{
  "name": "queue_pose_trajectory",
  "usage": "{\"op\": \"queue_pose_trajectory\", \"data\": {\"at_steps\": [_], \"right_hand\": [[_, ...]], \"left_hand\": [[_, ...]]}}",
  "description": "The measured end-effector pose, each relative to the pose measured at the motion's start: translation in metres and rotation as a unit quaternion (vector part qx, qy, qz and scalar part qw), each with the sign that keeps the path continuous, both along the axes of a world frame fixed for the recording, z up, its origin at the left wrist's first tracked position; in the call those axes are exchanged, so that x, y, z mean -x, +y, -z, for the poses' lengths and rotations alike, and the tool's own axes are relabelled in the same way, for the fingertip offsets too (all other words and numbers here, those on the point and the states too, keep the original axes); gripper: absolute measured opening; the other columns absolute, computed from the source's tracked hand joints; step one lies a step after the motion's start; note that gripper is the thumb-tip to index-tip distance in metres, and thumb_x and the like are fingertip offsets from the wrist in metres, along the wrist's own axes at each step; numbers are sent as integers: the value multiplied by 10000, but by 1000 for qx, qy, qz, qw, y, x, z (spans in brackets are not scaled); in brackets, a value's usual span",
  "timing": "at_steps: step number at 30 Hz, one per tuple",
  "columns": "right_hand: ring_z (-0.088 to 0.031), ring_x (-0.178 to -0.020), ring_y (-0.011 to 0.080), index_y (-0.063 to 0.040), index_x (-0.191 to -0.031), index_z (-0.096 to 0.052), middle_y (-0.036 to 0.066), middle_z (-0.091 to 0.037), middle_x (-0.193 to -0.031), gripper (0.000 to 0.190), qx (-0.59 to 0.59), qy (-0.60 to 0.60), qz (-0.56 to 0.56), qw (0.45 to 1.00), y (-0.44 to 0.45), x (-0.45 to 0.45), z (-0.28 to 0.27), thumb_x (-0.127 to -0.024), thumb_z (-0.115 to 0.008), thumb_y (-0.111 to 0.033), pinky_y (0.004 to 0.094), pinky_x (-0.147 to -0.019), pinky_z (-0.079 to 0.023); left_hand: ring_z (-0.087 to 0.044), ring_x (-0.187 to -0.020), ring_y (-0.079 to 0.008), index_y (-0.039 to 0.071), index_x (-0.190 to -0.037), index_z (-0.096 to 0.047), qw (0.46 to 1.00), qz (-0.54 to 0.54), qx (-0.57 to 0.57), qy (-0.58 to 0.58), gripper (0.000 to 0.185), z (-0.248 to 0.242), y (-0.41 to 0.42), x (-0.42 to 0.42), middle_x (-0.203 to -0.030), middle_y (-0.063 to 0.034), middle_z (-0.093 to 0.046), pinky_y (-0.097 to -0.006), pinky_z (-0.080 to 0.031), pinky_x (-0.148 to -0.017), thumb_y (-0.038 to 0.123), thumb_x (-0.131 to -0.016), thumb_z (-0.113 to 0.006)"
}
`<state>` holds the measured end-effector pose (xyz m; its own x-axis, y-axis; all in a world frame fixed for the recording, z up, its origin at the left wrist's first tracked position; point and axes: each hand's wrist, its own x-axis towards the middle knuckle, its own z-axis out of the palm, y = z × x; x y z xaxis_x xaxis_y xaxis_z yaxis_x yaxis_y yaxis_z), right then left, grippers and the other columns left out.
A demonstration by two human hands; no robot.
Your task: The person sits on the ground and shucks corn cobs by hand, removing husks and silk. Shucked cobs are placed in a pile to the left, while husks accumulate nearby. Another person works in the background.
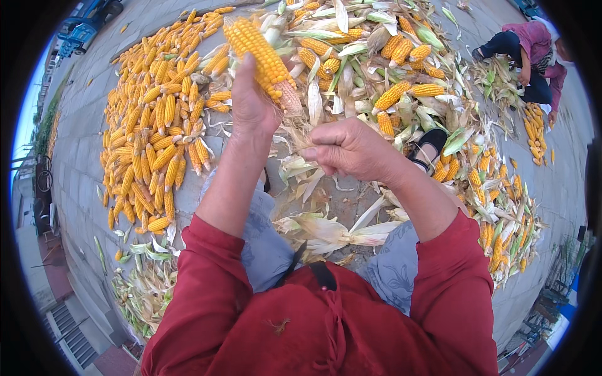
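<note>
Raised before me, my left hand (256, 101) grips a husked ear of yellow corn (258, 54), its bare, pinkish end towards the right hand. My right hand (345, 148) is closed on a wisp of corn silk (297, 129) at that end of the ear. A heap of husked corn ears (150, 127) lies on the paving to the left. Ahead and to the right, more yellow ears lie mixed with loose corn husks (348, 80). Pale torn husks (329, 232) lie on the ground between my knees.
A person in a pink top (534, 47) crouches at the upper right beside husks and a small pile of corn (534, 131). More corn and husks (503, 211) spread at the right. A husk pile (146, 286) lies at lower left; a blue vehicle (84, 33) stands at upper left.
</note>
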<state>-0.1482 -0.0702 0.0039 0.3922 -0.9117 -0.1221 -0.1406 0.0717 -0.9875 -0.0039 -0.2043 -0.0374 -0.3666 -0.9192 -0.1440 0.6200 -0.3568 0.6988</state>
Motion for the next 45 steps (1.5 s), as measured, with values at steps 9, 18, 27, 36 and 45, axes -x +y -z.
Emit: {"op": "queue_pose_trajectory", "data": {"at_steps": [9,18,27,36,45], "right_hand": [[-621,-916,383,-4,-1087,-566,207,-627,-930,466,81,338,-167,923,42,-27,55,-726,-754,-230,443,-806,-491],[-583,-704,99,7,-1310,-389,106,-545,-1169,781,-79,-147,224,960,-11,-27,21,-667,-806,-146,213,-559,-478],[-513,-423,118,-34,-992,-532,24,-542,-596,201,-169,-212,238,933,-13,-26,27,-845,-657,-93,236,-387,-422],[-530,-467,86,-16,-975,-587,32,-589,-641,161,-230,-99,69,966,8,-43,27,-876,-637,-133,209,-428,-422],[-590,-996,397,-40,-1226,-439,217,-557,-1132,517,31,414,-157,896,56,-31,29,-775,-676,-129,465,-817,-493]], "left_hand": [[-605,-997,-336,33,-1210,-449,996,-85,-15,9,444,-2,-17,-17,-1034,-166,-596,-464,-486,-912,404,-965,-457],[-590,-975,-186,15,-1272,-441,999,41,0,13,457,5,24,14,-1097,-112,-591,-340,-492,-873,387,-1013,-383],[-577,-922,-157,14,-1243,-452,997,46,-5,57,439,1,39,5,-1066,-89,-579,-326,-496,-837,377,-996,-450],[-594,-819,-169,32,-1143,-511,990,-98,-101,-3,366,15,47,-53,-950,-74,-593,-340,-522,-725,361,-982,-497],[-503,-1127,-288,-33,-1323,-372,870,-473,-42,-131,508,-44,-90,-270,-1335,-191,-405,-390,-457,-979,309,-972,-508]]}}
